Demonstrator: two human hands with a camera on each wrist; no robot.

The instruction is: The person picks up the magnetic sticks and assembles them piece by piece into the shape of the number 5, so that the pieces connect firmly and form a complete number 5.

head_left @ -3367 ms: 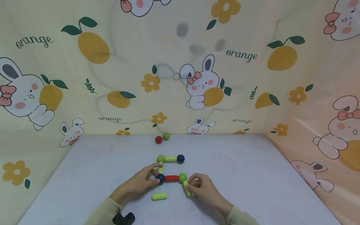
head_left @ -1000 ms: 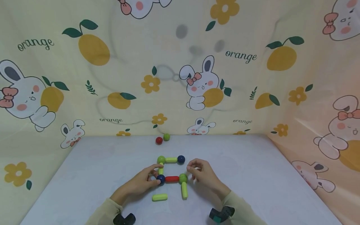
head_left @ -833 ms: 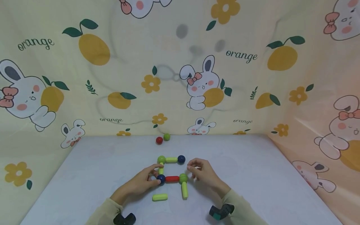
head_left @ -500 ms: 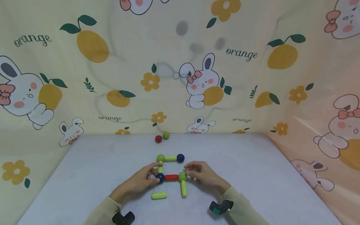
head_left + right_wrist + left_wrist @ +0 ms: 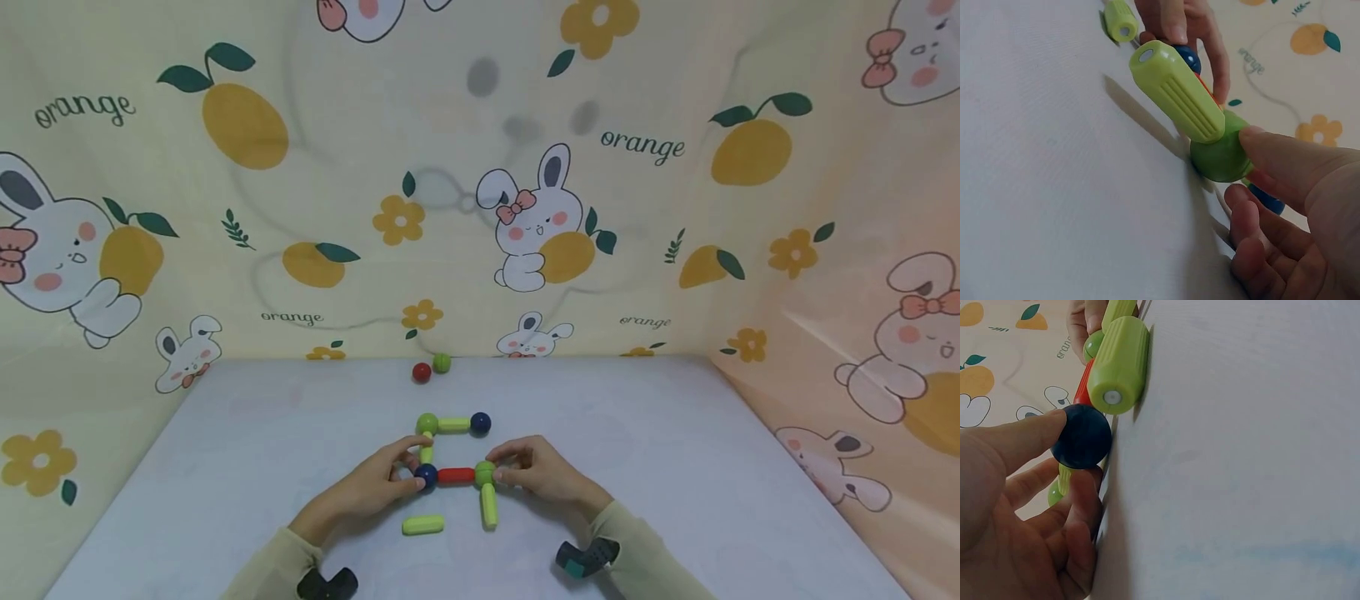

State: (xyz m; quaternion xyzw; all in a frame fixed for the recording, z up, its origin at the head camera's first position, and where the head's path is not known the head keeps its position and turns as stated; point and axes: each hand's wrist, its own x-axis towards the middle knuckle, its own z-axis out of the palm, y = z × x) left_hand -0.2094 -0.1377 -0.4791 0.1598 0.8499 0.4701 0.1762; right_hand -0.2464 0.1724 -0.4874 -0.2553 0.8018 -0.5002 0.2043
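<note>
My left hand (image 5: 375,483) pinches a dark blue ball (image 5: 427,476) between thumb and fingers; one finger lies by the light-green rod (image 5: 427,455) behind it. A red rod (image 5: 456,476) joins this ball to a green ball (image 5: 484,473), which my right hand (image 5: 551,477) holds by thumb and fingertips. From that green ball another light-green rod (image 5: 1179,94) sticks out towards me, its free end showing a metal dot. At the far side of the joined pieces are a second green ball (image 5: 427,424), a light-green rod (image 5: 453,425) and a second blue ball (image 5: 481,423).
One loose light-green rod (image 5: 423,525) lies nearer me on the white table (image 5: 660,467). A red ball (image 5: 422,372) and a loose green ball (image 5: 442,362) sit at the back edge, before a patterned curtain (image 5: 637,233).
My right hand has let go of the near light-green rod, risen beside the green ball, then come down onto that ball. That rod now points straighter towards me. My left hand stays put.
</note>
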